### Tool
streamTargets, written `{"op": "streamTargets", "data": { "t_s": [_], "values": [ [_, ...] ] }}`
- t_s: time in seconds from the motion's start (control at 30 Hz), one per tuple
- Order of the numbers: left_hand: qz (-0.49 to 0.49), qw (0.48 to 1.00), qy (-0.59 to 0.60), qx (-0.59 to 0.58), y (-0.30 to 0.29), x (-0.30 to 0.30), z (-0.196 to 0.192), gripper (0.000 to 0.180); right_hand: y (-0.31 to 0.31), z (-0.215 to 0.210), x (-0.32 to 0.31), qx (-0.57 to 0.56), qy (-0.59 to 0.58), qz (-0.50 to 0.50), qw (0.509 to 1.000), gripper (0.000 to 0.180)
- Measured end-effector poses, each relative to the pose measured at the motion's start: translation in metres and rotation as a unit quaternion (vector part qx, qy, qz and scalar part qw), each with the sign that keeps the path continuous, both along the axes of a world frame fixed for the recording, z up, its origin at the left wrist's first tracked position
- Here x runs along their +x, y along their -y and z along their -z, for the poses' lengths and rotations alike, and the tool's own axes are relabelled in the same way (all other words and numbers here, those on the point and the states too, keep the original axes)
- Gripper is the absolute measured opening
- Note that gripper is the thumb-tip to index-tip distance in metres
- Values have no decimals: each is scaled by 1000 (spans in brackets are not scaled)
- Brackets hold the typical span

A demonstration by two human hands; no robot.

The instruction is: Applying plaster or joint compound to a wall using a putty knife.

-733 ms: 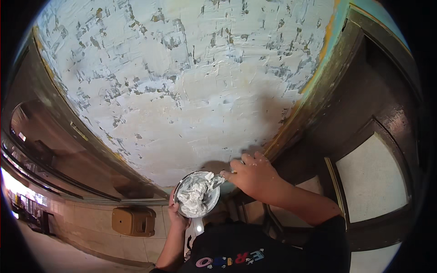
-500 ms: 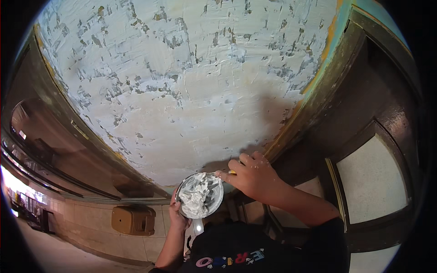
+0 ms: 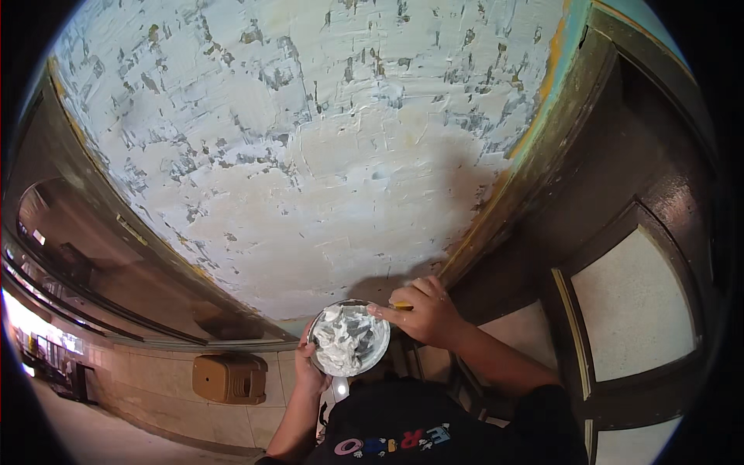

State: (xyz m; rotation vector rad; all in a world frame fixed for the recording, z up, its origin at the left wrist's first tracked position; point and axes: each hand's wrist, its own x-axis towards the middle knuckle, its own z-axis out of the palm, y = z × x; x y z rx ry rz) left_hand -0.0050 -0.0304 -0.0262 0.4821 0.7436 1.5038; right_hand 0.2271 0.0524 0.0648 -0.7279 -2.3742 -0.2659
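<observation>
My left hand (image 3: 310,370) grips the rim and side of a round bowl (image 3: 386,350) in front of my body. White putty (image 3: 337,345) lies smeared and heaped inside it, with greyish patches showing. My right hand (image 3: 428,311) is closed round the yellow handle of a putty knife (image 3: 403,306), its index finger stretched toward the bowl's far right rim. The knife's blade is hard to make out against the bowl. Beyond both hands rises a wall (image 3: 349,225), coated with uneven whitish putty and marked by grey, flaked patches.
A brown door (image 3: 573,209) with pale panels and a worn wooden frame (image 3: 535,167) stand at the right. To the left is a dark-framed glazed panel (image 3: 93,225). A brown plastic stool (image 3: 225,379) sits on the tiled floor (image 3: 170,380) at lower left.
My right hand has drawn slightly lower and turned, showing more of the yellow handle. The bowl has shifted a little right and down with my left hand. The whole view has moved slightly.
</observation>
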Motion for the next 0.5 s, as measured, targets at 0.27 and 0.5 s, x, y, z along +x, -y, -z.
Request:
{"op": "streamTargets", "data": {
  "t_s": [0.27,0.5],
  "values": [
    [6,998,58,-32,-5,1,20,65,-1,17,9,-48,-224,-54,972,34],
    [55,995,76,-46,0,-1,34,66,-34,11,35,41,-345,50,936,32]
  ]
}}
